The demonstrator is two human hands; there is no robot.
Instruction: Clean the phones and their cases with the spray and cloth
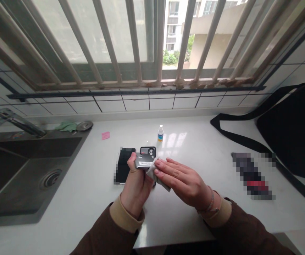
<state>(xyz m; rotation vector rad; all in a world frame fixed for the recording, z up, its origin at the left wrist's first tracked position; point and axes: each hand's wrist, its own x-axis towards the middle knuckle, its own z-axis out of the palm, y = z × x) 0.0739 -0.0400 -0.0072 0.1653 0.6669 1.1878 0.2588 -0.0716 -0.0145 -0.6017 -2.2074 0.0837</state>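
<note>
My left hand (139,184) grips a silver-grey smartphone (144,160) above the counter, its thumb along the left edge. A white label strip shows on the phone's upward face. My right hand (186,179) presses a folded grey-white cloth (160,179) against the phone's right end, fingers closed together over it. Behind the phone lies a black-rimmed phone case (147,149) with camera cut-outs, partly hidden. A black flat device, perhaps another phone or tablet (124,166), lies to the left, partly pixelated. Farther back stands a small white-capped bottle (160,134) with a blue and yellow label.
At left is a steel sink (30,177) with a tap (22,122); a green cloth (66,126) and a metal strainer (84,125) sit on its rim. A pink note (105,135) lies on the white counter (88,198). On the right are a black bag (290,124) and a pixelated dark object (252,175).
</note>
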